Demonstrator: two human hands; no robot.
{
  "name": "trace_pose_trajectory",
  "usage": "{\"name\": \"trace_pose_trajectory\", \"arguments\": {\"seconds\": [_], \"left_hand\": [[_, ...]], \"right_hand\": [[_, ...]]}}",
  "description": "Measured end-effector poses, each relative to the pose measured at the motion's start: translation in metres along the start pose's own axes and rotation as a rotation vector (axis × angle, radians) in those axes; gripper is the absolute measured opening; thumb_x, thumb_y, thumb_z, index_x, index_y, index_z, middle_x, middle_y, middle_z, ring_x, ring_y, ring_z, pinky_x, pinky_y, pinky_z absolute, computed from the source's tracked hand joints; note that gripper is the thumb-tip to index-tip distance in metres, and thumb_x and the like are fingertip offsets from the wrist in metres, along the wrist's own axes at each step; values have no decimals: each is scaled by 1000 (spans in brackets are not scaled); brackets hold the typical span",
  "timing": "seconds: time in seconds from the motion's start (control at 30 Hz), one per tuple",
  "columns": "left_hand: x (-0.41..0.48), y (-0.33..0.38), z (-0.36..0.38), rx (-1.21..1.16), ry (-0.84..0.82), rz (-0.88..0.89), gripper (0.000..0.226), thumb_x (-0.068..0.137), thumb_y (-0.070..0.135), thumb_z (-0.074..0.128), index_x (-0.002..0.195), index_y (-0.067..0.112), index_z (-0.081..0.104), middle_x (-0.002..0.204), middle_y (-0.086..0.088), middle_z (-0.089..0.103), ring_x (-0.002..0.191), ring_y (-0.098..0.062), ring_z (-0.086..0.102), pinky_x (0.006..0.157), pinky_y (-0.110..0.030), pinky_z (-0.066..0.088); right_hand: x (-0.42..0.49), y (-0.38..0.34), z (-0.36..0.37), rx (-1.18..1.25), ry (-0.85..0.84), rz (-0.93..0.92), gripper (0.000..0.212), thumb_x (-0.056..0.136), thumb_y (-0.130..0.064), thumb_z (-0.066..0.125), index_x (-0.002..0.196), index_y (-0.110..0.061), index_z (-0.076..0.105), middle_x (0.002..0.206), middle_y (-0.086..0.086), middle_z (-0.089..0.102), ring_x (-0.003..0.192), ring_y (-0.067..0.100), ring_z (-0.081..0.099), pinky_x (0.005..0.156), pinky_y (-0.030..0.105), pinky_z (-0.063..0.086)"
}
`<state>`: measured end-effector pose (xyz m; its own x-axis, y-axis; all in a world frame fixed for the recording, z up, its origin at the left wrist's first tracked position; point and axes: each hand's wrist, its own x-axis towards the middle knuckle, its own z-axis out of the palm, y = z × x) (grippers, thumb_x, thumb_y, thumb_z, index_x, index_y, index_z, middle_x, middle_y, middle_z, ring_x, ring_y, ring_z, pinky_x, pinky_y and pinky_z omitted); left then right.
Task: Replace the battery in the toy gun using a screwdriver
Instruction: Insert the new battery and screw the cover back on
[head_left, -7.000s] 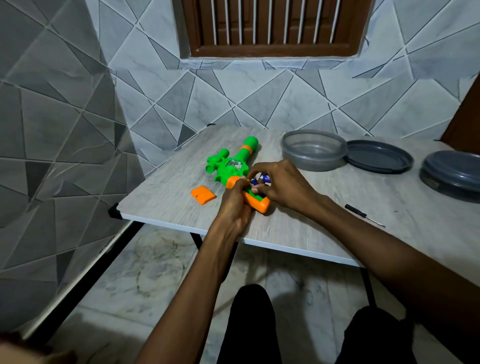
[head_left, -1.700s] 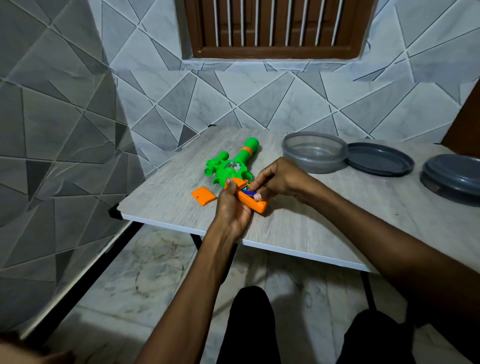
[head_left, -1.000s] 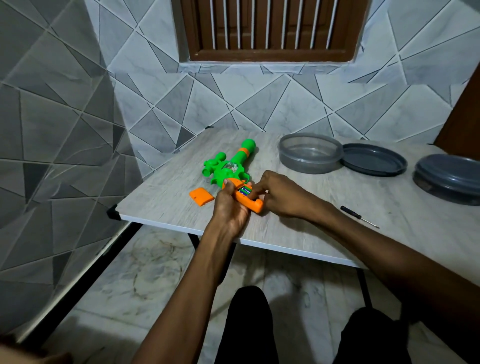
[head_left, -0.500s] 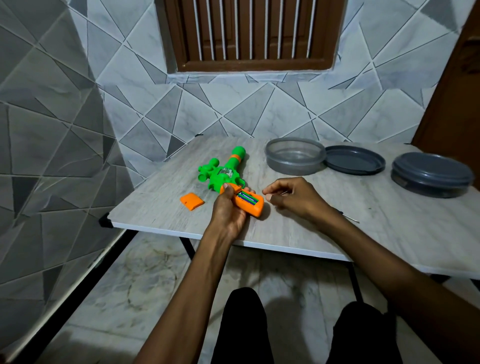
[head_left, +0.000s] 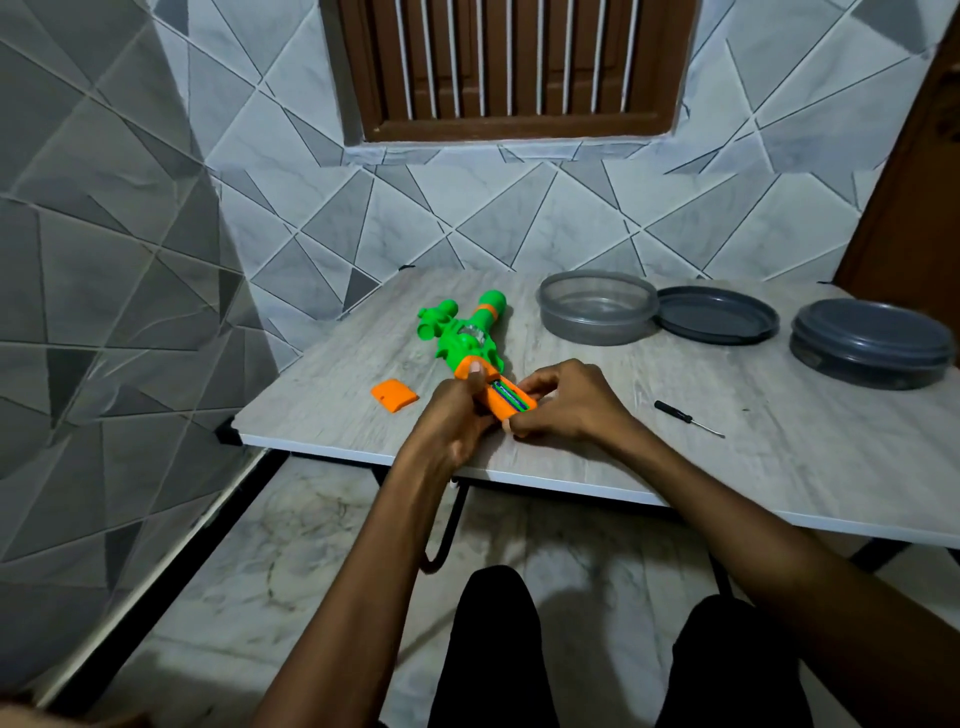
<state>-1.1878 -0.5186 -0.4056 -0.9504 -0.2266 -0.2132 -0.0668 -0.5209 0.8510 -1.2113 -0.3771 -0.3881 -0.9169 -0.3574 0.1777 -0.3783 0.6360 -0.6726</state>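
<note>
On the pale wood-grain table (head_left: 779, 457), my left hand (head_left: 457, 421) grips the orange handle of the green plastic toy gun (head_left: 462, 338), thumb on top. My right hand (head_left: 566, 405) pinches the handle's other side, beside the exposed green battery (head_left: 506, 400). The small black screwdriver (head_left: 685, 418) lies apart, to my right.

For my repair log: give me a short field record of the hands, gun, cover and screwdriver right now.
toy gun: rests on the table, grip compartment open
batteries: showing in the compartment
left hand: grips the orange grip
right hand: pinches the grip's near end
battery cover: off, on the table left of the gun
screwdriver: on the table right of the hands, untouched
</note>
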Motion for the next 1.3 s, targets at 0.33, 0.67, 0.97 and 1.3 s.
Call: {"name": "trace_pose_trajectory", "arguments": {"seconds": [0.33,0.67,0.97,1.3], "left_hand": [[13,37,-91,1213,462,582,35,77,29,75,107,14,66,102,-10,67,100,-26,59,87,-36,45],[24,39,-111,1247,445,496,80,63,33,85,127,11,43,113,-8,66,109,-30,58,88,-38,48],[-23,36,-78,982,262,601,39,61,29,89,96,19,74,94,6,72,79,-11,69,79,-28,57],[-24,23,-48,1253,228,635,44,59,44,86,99,29,76,106,2,71,85,-15,67,79,-30,54]], "right_hand": [[5,-22,9,255,15,77,40,56,-17,90,93,-11,77,72,-2,67,42,-11,53,39,7,40],[5,-26,19,238,5,45,42,60,-11,88,100,-5,74,71,0,63,40,-14,50,37,4,35],[9,-18,26,174,55,-16,42,58,-20,88,97,-13,76,70,-6,67,47,-15,54,44,2,37],[10,-13,28,146,77,-51,42,57,-21,89,97,-15,77,69,-6,67,50,-17,55,48,-1,36]]}}
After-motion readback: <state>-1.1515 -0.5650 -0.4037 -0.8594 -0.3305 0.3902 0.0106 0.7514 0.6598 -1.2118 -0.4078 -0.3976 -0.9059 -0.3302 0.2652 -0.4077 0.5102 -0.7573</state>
